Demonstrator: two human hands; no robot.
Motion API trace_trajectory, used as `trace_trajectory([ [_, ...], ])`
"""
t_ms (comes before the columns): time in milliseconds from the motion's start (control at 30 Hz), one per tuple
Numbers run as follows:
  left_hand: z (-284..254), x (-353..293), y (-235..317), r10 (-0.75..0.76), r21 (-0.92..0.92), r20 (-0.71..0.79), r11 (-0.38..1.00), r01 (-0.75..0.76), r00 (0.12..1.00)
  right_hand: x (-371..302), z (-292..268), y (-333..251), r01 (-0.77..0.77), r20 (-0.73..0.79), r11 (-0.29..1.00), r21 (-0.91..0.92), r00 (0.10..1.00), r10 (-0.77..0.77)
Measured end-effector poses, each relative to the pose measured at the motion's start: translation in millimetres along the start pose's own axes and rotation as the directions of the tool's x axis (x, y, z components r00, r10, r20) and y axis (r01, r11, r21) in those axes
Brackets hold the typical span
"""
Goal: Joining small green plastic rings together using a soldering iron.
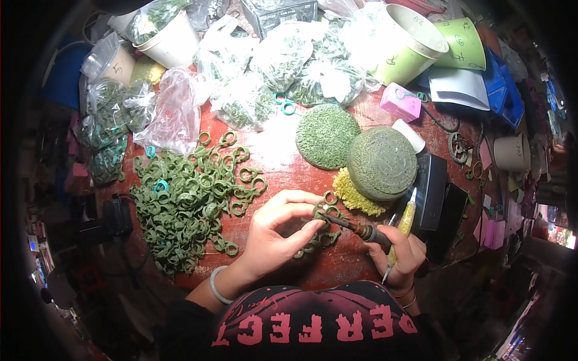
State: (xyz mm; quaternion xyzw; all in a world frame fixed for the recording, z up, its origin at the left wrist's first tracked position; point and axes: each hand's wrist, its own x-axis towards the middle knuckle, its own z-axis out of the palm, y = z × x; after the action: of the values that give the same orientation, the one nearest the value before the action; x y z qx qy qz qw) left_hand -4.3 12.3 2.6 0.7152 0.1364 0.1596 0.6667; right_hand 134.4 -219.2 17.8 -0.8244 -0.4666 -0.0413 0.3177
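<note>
Head view: left hand (271, 237) pinches one green ring (319, 215), right hand (402, 253) grips two tools (385, 231) (heap (186, 201) uncountable).

Clear plastic bags (283, 66) at back, perhaps a pink box (400, 102)

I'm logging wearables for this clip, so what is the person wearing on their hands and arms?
No gloves; both forearms are bare. The left hand has a pale, smooth bangle at the wrist. The right hand has thin bracelets at its wrist. No sleeves show.
</note>
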Motion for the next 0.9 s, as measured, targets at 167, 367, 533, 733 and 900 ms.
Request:
trace_trajectory([
  [167,-1,0,-3,-0.007,-0.022,0.004,1.000,0.008,1.000,0,1,1,0.007,-0.010,1.000,0.009,1.000,-0.007],
  [367,-3,-1,-1,-0.045,-0.065,0.008,0.997,0.046,0.999,-7,-9,7,-0.032,-0.140,0.999,-0.039,0.990,0.027],
  [533,0,-1,2,-0.064,-0.247,0.011,0.967,0.065,0.998,-7,-25,11,-0.053,-0.075,0.966,-0.251,0.997,0.035],
  [733,-1,0,0,-0.056,-0.222,0.003,0.974,0.055,0.998,-11,-18,7,-0.029,-0.134,0.983,-0.181,0.991,0.005],
  [900,-2,-1,-6,-0.002,-0.123,-0.019,0.992,-0.001,1.000,-14,-5,4,0.028,-0.139,0.993,-0.112,0.989,-0.043],
])
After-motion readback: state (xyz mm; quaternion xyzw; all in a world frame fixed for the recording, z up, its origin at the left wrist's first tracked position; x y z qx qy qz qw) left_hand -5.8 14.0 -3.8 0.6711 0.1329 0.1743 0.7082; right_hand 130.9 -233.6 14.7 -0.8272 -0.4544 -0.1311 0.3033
